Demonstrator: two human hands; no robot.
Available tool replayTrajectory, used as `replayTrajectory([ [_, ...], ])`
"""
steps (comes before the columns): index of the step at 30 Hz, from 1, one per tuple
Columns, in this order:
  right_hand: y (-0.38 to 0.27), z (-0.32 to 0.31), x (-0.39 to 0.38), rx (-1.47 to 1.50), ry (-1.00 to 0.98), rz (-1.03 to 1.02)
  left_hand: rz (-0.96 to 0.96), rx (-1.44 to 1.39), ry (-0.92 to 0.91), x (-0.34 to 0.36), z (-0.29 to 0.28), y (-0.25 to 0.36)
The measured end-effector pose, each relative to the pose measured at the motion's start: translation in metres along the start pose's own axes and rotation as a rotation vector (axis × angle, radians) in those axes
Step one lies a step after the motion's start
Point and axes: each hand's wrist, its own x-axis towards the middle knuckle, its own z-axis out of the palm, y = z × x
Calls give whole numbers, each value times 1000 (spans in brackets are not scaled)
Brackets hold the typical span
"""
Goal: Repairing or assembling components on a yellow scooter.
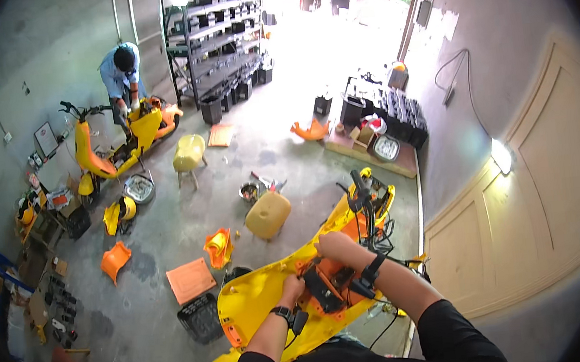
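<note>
A partly dismantled yellow electric scooter (261, 279) stands in front of me, its black handlebar (360, 198) toward the far right. An orange frame section (339, 275) shows in its opened middle, with a black box-shaped part (321, 289) in it. My left hand (291, 289) is closed at the left side of that black part, its fingertips hidden. On the far side of the opening, my right hand (336, 247) is closed in a fist-like grip near the yellow panel's edge. What either hand holds is too small or hidden to make out.
A yellow stool (268, 216), an orange panel (191, 280) and a black crate (200, 319) are beyond and left of the scooter. Another person (121, 71) works at a second yellow scooter (107, 154). Shelves (215, 44) hold black bins. A wall (508, 243) runs along the right.
</note>
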Motion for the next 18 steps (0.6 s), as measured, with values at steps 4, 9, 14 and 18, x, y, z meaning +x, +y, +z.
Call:
replayTrajectory([
  [4,-7,10,5,358,187,59,-31,26,0,-1,-4,5],
  [9,-19,18,2,680,362,-152,-4,-92,-48,-9,-15,7],
  [14,-28,-16,-6,532,92,203,-26,-127,-81,-2,-12,-1],
  [18,-25,-34,-16,290,-81,201,-42,-81,-38,8,-1,-12],
])
